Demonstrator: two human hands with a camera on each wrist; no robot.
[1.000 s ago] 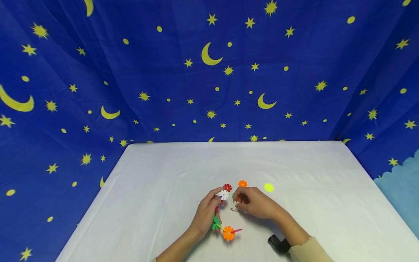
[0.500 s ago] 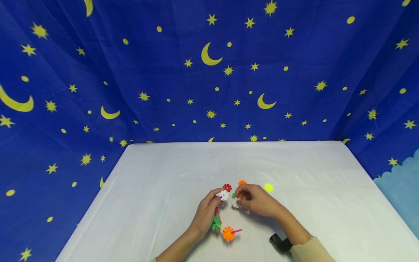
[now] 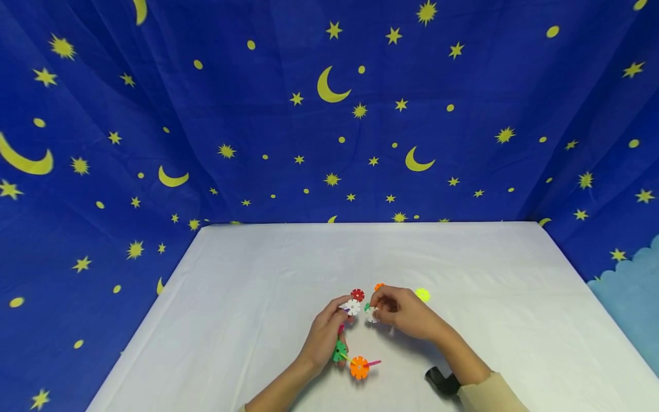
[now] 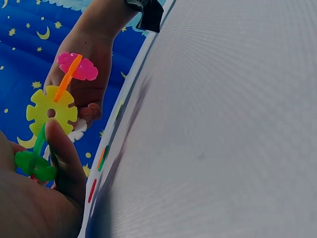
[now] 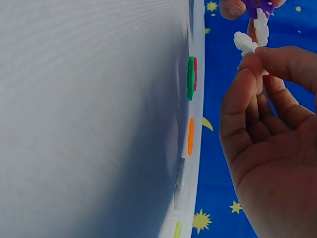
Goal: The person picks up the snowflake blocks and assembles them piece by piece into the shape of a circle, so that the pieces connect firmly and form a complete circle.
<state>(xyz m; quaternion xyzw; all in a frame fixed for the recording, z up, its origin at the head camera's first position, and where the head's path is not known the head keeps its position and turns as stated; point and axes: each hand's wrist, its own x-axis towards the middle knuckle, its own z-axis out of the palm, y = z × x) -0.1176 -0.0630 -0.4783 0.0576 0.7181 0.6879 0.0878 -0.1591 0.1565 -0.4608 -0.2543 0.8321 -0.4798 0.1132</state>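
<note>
In the head view my left hand (image 3: 321,337) holds a chain of slotted plastic snowflake discs near the table's front. A white disc (image 3: 352,307) tops the chain by the thumb and fingertips. Lower on it hang a green disc (image 3: 340,351) and an orange disc (image 3: 359,367). The left wrist view shows its yellow disc (image 4: 37,111) and pink disc (image 4: 86,69); a purple disc (image 5: 258,7) appears in the right wrist view. My right hand (image 3: 409,313) pinches a loose white snowflake disc (image 3: 370,316) between thumb and fingertips, a small gap right of the chain's white disc.
Flat on the white table (image 3: 268,269) beyond the hands lie a red disc (image 3: 357,294), a green disc (image 3: 367,307), an orange disc (image 3: 379,286) and a yellow disc (image 3: 423,294). A greyish disc (image 5: 179,183) shows in the right wrist view. Blue star-patterned cloth (image 3: 288,126) surrounds the table.
My right hand has shifted slightly away from me, and the white disc in its fingers has moved up with it, showing more of its face. The left hand and chain stay put.
</note>
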